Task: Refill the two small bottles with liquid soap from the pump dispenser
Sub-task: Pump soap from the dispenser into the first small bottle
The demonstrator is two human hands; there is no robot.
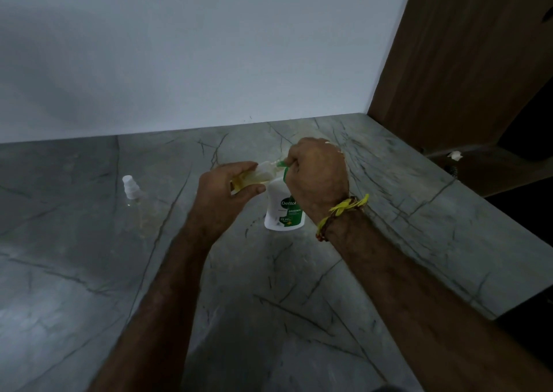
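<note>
Head view: a white Dettol pump dispenser [284, 209] stands upright on the grey veined worktop [299, 301]. The right hand [318, 179] sits on its green pump head [282, 164], fingers curled tightly around it. The left hand [227, 191], just left of the dispenser, grips a small clear bottle [257, 176] tilted with its mouth at the nozzle. A second small bottle [131, 187], capped white, stands well left of the dispenser.

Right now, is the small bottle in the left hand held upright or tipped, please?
Tipped: the small bottle lies nearly sideways in the left hand, its mouth against the green pump nozzle.
</note>
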